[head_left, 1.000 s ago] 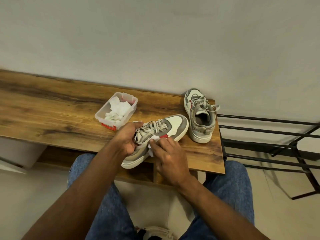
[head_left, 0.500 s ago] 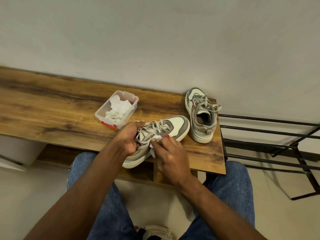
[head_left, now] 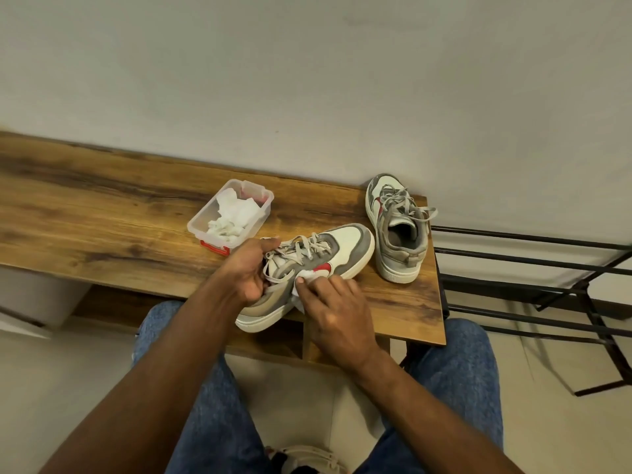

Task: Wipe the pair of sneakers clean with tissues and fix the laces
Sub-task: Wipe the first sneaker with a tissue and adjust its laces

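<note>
A grey and white sneaker (head_left: 345, 242) with a red side mark lies at the bench's front edge, toe pointing to the far right. My left hand (head_left: 248, 268) grips it around the collar and laces. My right hand (head_left: 333, 311) presses a white tissue (head_left: 306, 276) against the shoe's side, just left of the red mark, with the fingers curled round the wad. The second sneaker (head_left: 396, 227) stands upright at the bench's right end, heel toward me, laces loose.
A clear plastic box (head_left: 229, 216) with a red clip holds crumpled tissues, left of the held shoe. The wooden bench (head_left: 102, 227) runs along a pale wall. A black metal rack (head_left: 547, 285) stands to the right. My knees in blue jeans sit below.
My right hand has slid the tissue slightly along the shoe's side, near the red mark. The left hand keeps its grip; the second sneaker and box have not moved.
</note>
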